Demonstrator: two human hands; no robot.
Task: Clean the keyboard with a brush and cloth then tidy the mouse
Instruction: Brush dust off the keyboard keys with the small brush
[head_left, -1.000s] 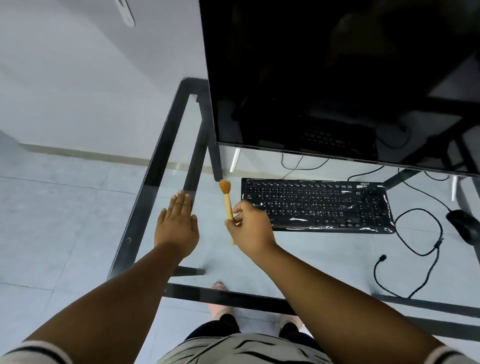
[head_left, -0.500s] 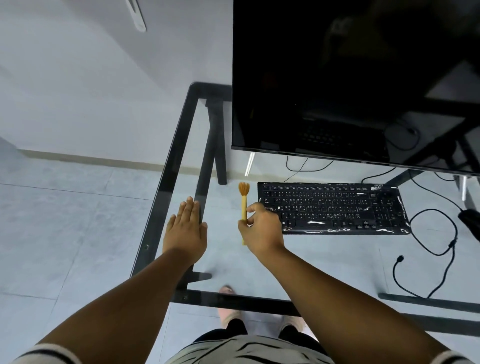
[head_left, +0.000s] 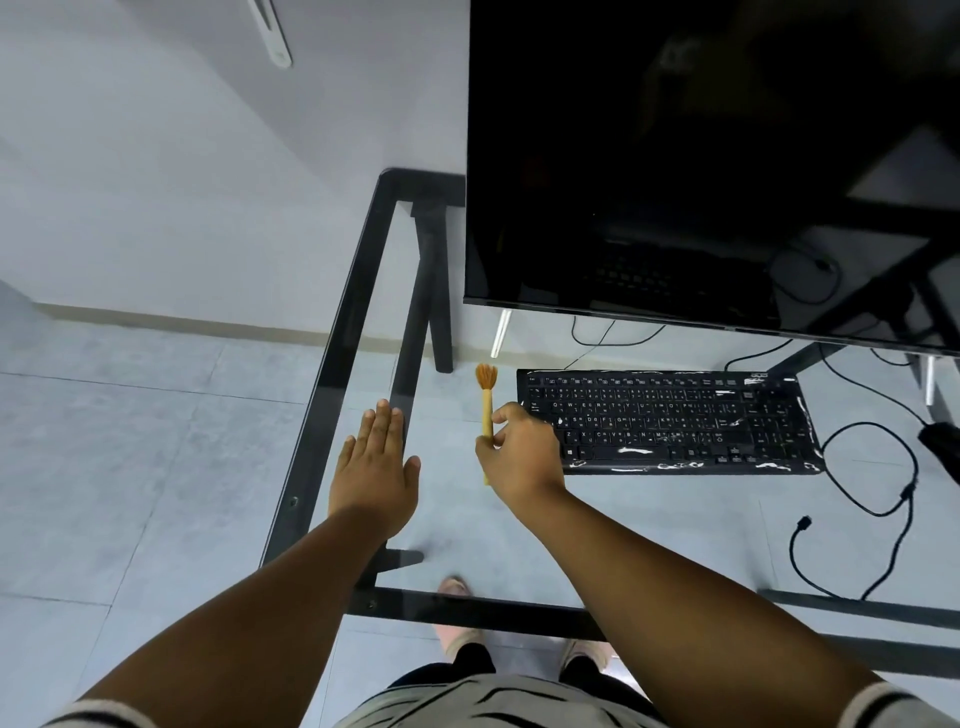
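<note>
My right hand (head_left: 519, 457) is closed around the yellow handle of the brush (head_left: 487, 410), thumb and fingers pinching it near its lower half; the brush stands upright, orange bristles fanned at the top, just beside the left end of the keyboard (head_left: 670, 421); my knuckles overlap the keyboard's near left corner, though I cannot tell whether they touch it. My left hand (head_left: 376, 470) is open and flat, fingers together and pointing away from me, holding nothing; it sits well to the left of the keyboard, over the dark frame strip of the glass worktop (head_left: 332, 374); whether the palm rests on the glass or hovers I cannot tell.

The keyboard is black, lying flat on the worktop with its long side facing me; white glints run along its near edge and right side. Directly behind the keyboard stands a large dark monitor (head_left: 701, 156), its screen off and reflecting the keys. To the right of the keyboard a black cable (head_left: 883, 499) loops across the glass, its loose plug end lying nearer me; beyond that loop, at the picture's right edge, is the black mouse (head_left: 943, 441), only partly in view.
</note>
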